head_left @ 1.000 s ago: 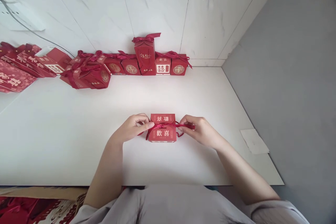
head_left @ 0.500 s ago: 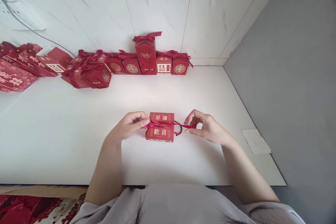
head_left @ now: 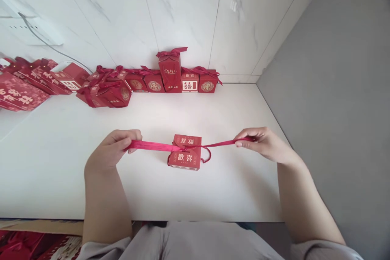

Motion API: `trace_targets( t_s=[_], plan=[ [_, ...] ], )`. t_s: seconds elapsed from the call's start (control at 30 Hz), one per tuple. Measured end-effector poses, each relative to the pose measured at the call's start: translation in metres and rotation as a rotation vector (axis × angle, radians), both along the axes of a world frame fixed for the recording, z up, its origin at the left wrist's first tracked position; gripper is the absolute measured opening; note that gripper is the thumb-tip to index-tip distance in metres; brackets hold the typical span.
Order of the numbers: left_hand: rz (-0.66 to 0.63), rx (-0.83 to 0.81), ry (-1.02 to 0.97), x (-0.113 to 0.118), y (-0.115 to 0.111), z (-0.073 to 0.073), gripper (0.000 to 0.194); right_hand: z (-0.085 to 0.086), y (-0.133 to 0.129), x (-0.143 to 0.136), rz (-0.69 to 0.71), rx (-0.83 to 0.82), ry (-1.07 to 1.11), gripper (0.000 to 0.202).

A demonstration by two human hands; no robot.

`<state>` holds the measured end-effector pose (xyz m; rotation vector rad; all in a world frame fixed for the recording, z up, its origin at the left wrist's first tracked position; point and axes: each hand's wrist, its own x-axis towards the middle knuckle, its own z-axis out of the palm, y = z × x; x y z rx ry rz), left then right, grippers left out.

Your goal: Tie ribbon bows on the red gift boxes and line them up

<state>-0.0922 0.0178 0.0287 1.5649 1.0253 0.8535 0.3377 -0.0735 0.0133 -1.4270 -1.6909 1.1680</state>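
A small red gift box (head_left: 184, 157) with pale Chinese characters sits on the white table in front of me. A dark red ribbon (head_left: 155, 146) runs through its top and is stretched out to both sides, with a crossing or knot at the middle. My left hand (head_left: 117, 145) pinches the ribbon's left end, well left of the box. Out to the right, my right hand (head_left: 263, 143) grips the other end between thumb and fingers. A twisted red cord handle (head_left: 208, 155) loops from the box's right side. Neither hand touches the box.
Several red boxes with ribbon bows (head_left: 172, 74) stand along the tiled wall (head_left: 183, 12). Patterned red bags (head_left: 22, 91) lie at the far left, below a power socket with a grey cable (head_left: 53, 46). A cardboard carton (head_left: 45, 226) holding red items is at lower left.
Both hands have moved apart, left hand leftward and right hand rightward, drawing the ribbon out longer on each side. The box stays on the table. The view has tilted slightly.
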Motion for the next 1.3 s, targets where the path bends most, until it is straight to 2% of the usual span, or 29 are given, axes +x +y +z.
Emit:
trace_targets(
  t_s=[0.1, 0.23, 0.4, 0.43, 0.6, 0.73, 0.9, 1.0, 1.07, 1.13, 1.2, 1.3],
  plan=[
    [-0.120, -0.031, -0.181, 0.018, 0.003, 0.021, 0.043, 0.025, 0.008, -0.007, -0.130, 0.209, 0.084, 0.021],
    [-0.062, -0.036, -0.277, 0.062, 0.003, 0.056, 0.032, 0.056, 0.019, -0.039, -0.137, 0.431, 0.283, 0.022],
    [-0.090, -0.065, -0.221, 0.112, -0.002, 0.088, 0.019, 0.076, 0.028, -0.081, -0.034, 0.402, 0.472, 0.019],
    [-0.107, -0.052, -0.202, 0.119, -0.003, 0.092, 0.018, 0.077, 0.029, -0.087, -0.023, 0.378, 0.511, 0.019],
    [-0.188, 0.011, -0.150, 0.134, -0.009, 0.100, 0.042, 0.080, 0.033, -0.096, 0.008, 0.318, 0.630, 0.015],
    [-0.120, 0.018, -0.058, 0.139, -0.012, 0.103, 0.025, 0.079, 0.037, -0.096, 0.013, 0.302, 0.697, 0.015],
    [-0.106, 0.067, -0.037, 0.142, -0.015, 0.107, 0.022, 0.083, 0.034, -0.097, 0.025, 0.326, 0.728, 0.014],
    [-0.113, 0.095, -0.099, 0.129, -0.016, 0.103, 0.021, 0.084, 0.026, -0.087, 0.011, 0.277, 0.732, 0.013],
    [-0.115, 0.096, -0.163, 0.109, -0.016, 0.093, 0.020, 0.077, 0.020, -0.071, -0.005, 0.216, 0.721, 0.015],
    [-0.096, 0.080, -0.223, 0.083, -0.016, 0.075, 0.023, 0.062, 0.013, -0.049, -0.005, 0.151, 0.690, 0.025],
    [-0.016, 0.065, -0.251, 0.054, -0.019, 0.051, 0.034, 0.041, 0.006, -0.025, 0.023, 0.041, 0.634, 0.035],
    [0.148, -0.030, -0.041, 0.019, -0.026, 0.014, 0.055, 0.009, -0.004, 0.001, 0.031, -0.126, 0.517, 0.047]
  ],
)
